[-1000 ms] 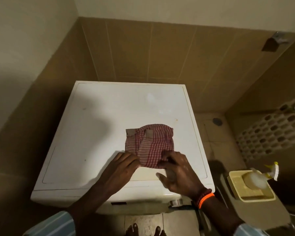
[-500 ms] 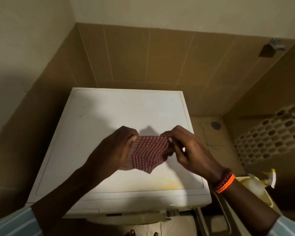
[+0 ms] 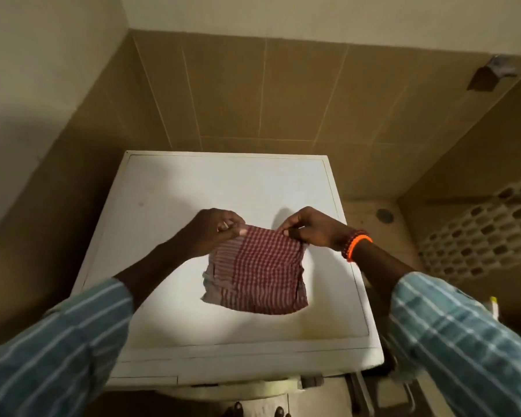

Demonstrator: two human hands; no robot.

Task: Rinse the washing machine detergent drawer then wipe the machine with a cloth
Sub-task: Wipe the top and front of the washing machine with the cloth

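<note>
A red and white checked cloth [image 3: 259, 272] hangs spread out above the white top of the washing machine [image 3: 217, 188]. My left hand [image 3: 214, 230] pinches its upper left corner. My right hand [image 3: 310, 227], with beaded and orange bands at the wrist, pinches the upper right corner. The cloth's lower edge droops down close to the lid; whether it touches is unclear. The detergent drawer is not in view.
Tan tiled walls [image 3: 253, 94] close in behind and at both sides of the machine. A floor drain [image 3: 385, 215] lies to the right, beside a perforated white basket [image 3: 475, 236]. A metal tap [image 3: 500, 67] juts from the right wall.
The cloth lay bunched on the lid with both hands at its near edge. Both hands have lifted it, moved apart and pulled it out flat between them.
</note>
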